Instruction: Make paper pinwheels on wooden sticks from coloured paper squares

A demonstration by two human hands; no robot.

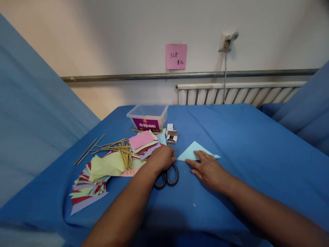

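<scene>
A light blue paper folded into a triangle (193, 151) lies flat on the blue-covered table (252, 144). My right hand (207, 168) presses its lower edge with the fingers spread flat. My left hand (162, 158) is curled at the triangle's left corner, pinching or pressing it. Black-handled scissors (167, 177) lie just under my left hand, partly hidden by the wrist.
To the left lie a pile of coloured paper squares and triangles (95, 178) and several thin wooden sticks (113, 145). A clear plastic box (149, 117) and a small open staple box (171, 136) stand behind. A radiator (239, 94) and a pink note (176, 56) are on the wall.
</scene>
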